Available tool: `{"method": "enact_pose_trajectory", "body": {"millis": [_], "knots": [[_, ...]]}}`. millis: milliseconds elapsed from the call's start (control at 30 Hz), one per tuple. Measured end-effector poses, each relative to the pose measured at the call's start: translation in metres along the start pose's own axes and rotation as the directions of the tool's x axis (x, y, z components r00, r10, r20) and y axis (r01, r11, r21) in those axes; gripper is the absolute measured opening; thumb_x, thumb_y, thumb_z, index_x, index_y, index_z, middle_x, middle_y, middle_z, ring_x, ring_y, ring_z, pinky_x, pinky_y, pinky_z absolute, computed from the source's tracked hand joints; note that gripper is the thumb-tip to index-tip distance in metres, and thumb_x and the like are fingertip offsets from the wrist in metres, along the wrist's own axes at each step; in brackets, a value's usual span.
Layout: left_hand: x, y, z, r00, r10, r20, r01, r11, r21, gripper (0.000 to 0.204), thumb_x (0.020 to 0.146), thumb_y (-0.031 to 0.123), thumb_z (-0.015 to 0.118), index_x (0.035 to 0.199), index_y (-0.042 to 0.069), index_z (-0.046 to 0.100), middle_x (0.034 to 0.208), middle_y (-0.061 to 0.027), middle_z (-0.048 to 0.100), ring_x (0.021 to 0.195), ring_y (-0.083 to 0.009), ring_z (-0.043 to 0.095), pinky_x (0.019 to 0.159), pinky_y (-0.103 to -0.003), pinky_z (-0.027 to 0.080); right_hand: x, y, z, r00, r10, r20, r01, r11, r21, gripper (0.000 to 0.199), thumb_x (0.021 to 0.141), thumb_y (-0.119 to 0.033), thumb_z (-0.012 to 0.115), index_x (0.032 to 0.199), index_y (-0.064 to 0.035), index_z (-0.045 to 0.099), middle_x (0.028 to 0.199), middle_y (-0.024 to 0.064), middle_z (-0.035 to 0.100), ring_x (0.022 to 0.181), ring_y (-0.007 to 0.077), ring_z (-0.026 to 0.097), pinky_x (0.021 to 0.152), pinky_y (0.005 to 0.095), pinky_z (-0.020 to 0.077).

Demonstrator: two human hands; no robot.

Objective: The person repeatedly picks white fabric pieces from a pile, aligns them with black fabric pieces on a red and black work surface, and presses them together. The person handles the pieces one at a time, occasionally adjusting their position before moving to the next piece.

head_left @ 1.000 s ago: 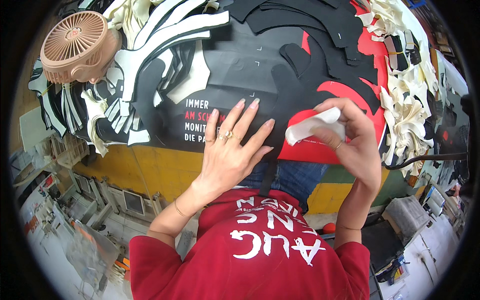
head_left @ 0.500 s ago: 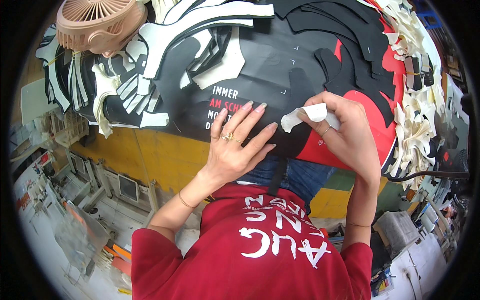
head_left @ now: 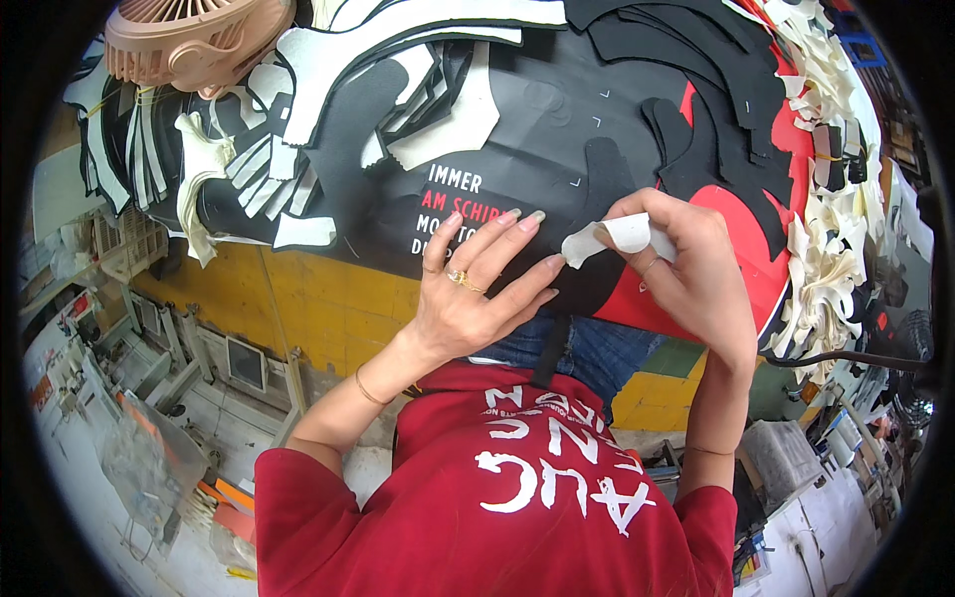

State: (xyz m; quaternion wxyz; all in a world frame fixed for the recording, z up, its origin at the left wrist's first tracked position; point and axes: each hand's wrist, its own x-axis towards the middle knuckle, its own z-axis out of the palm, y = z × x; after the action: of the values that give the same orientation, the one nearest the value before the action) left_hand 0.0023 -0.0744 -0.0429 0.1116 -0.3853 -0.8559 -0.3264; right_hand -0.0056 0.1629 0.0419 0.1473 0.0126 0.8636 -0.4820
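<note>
My left hand (head_left: pixel 463 303) lies with its fingers spread on a black printed sheet (head_left: pixel 537 129) that covers the table. Its index fingertip comes close to the left end of a curled white strip (head_left: pixel 629 234), which looks like thin fabric or backing. My right hand (head_left: pixel 691 274) pinches that strip between thumb and fingers, with part of it folded over. Beneath both hands is a dark area at the sheet's near edge; whether it is a separate black piece I cannot tell. A narrow black cut piece (head_left: pixel 605 169) lies just beyond the strip.
Black-and-white curved cut pieces (head_left: pixel 328 90) are heaped at the left, below a pink fan (head_left: pixel 194 45). Black curved pieces (head_left: pixel 696 90) overlap at the far right. Cream scraps (head_left: pixel 821 259) pile along the right edge. A dark cable (head_left: pixel 846 353) runs beside them.
The view has shifted slightly. My left index fingertip is now nearer the white strip's end, and my right hand keeps its pinch on the strip.
</note>
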Motion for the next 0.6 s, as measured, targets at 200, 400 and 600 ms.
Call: {"method": "enact_pose_trajectory", "body": {"millis": [200, 400, 600], "knots": [[-0.0011, -0.0002, 0.0014, 1.000, 0.005, 0.017, -0.006, 0.999, 0.037, 0.036, 0.074, 0.028, 0.082, 0.109, 0.021, 0.074, 0.131, -0.0044, 0.063, 0.122, -0.0222, 0.059, 0.117, -0.048, 0.025, -0.0014, 0.0019, -0.0003, 1.000, 0.009, 0.007, -0.010, 1.000, 0.028, 0.014, 0.086, 0.008, 0.065, 0.097, 0.0002, 0.066, 0.070, 0.0035, 0.063, 0.061, 0.0079, 0.057, 0.055, 0.0249, 0.0416], [-0.0025, -0.0018, 0.0022, 1.000, 0.012, -0.007, -0.011, 1.000, 0.012, 0.039, 0.073, 0.027, 0.083, 0.110, 0.021, 0.073, 0.130, -0.0046, 0.063, 0.122, -0.0225, 0.059, 0.117, -0.048, 0.026, -0.0002, 0.0036, 0.0024, 0.998, -0.047, -0.031, 0.046, 0.999, -0.014, 0.014, 0.085, 0.008, 0.066, 0.096, 0.0005, 0.066, 0.070, 0.0053, 0.063, 0.061, 0.0109, 0.058, 0.056, 0.0258, 0.0425], [-0.0029, -0.0007, 0.0020, 1.000, -0.001, -0.028, 0.000, 1.000, -0.018, 0.045, 0.074, 0.033, 0.083, 0.117, 0.024, 0.072, 0.134, -0.0076, 0.060, 0.121, -0.0230, 0.059, 0.116, -0.048, 0.027, -0.0004, 0.0040, 0.0049, 0.995, -0.074, -0.059, 0.072, 0.997, -0.032, 0.014, 0.083, 0.007, 0.066, 0.095, 0.0008, 0.066, 0.072, 0.0084, 0.064, 0.061, 0.0154, 0.060, 0.057, 0.0278, 0.0436]]}}
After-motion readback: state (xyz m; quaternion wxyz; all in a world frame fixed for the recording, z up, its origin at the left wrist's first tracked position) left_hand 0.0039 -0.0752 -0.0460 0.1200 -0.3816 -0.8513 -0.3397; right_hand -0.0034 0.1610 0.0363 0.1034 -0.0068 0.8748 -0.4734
